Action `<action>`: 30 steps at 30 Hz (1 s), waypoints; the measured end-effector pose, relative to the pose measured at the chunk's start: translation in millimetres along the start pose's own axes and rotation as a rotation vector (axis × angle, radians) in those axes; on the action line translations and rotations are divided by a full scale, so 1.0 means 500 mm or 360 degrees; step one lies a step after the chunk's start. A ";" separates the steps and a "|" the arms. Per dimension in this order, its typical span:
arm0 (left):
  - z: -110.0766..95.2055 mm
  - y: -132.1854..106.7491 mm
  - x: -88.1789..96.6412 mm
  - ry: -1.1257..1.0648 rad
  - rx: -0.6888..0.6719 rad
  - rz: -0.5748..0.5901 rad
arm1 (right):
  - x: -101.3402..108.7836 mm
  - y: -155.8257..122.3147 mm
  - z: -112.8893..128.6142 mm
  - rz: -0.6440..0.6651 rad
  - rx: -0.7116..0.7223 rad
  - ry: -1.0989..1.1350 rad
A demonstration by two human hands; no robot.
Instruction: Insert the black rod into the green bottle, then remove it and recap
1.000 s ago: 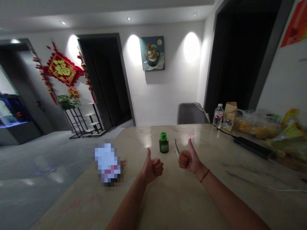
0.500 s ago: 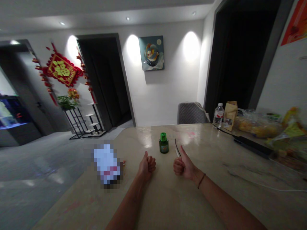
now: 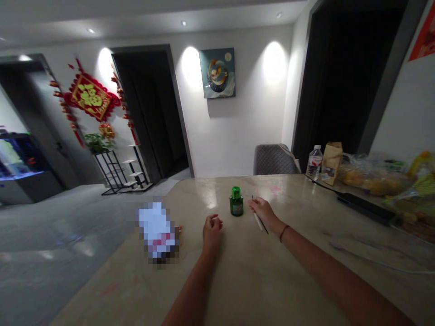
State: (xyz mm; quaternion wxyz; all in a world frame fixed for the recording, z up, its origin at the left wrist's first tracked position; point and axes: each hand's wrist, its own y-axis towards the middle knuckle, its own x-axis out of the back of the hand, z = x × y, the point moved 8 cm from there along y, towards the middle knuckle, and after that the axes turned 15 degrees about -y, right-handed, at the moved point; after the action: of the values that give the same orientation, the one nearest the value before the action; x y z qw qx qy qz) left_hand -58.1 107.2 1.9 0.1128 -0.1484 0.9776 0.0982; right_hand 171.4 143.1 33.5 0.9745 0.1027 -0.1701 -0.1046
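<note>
My right hand lies on the beige stone tabletop with its fingers closed around a thin white-and-black stick, perhaps a pen or a fine brush. The stick's ends show on both sides of the hand. A small green bottle with a bright green cap stands just left of that hand. My left hand rests as a loose fist between the bottle and a pixelated, blurred object, holding nothing.
At the table's far right stand a plastic water bottle, a brown paper bag and plastic bags of food. A long black strip and a white cable lie nearby. A grey chair stands behind the table.
Both thumbs were raised and are now folded down. My right hand has moved onto the stick, and the stick's angle has changed. My left hand has closed into a loose fist.
</note>
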 end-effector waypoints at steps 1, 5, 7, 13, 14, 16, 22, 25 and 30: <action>0.001 0.000 -0.003 0.0032 0.0006 0.0024 | -0.005 0.015 0.010 -0.0010 0.0036 -0.0080; 0.004 -0.005 -0.012 0.0079 0.0038 0.0081 | -0.046 0.065 0.047 0.0092 0.0120 -0.0277; 0.003 -0.008 -0.014 0.0100 0.0047 0.0089 | -0.071 0.078 0.063 0.0185 0.0179 -0.0369; -0.002 -0.016 -0.018 0.0149 0.0071 0.0117 | -0.102 0.080 0.055 0.0213 0.0144 -0.0572; -0.003 -0.017 -0.019 0.0155 0.0073 0.0118 | -0.105 0.079 0.051 0.0225 0.0143 -0.0541; -0.003 -0.018 -0.019 0.0166 0.0073 0.0116 | -0.108 0.081 0.045 0.0259 0.0170 -0.0509; -0.003 -0.017 -0.021 0.0195 0.0055 0.0116 | -0.106 0.078 0.051 0.0345 0.0293 -0.0594; -0.003 -0.018 -0.021 0.0199 0.0050 0.0118 | -0.104 0.056 0.057 0.0366 0.0321 -0.0627; 0.001 -0.017 -0.021 0.0192 0.0055 0.0118 | -0.091 0.005 0.058 0.0291 0.0294 -0.0700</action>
State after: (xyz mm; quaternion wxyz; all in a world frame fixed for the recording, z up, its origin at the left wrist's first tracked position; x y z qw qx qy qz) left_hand -45.5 102.3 2.8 0.0525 -0.1159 0.9889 0.0764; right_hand 119.6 151.5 46.8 0.9060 0.1503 -0.3953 -0.0198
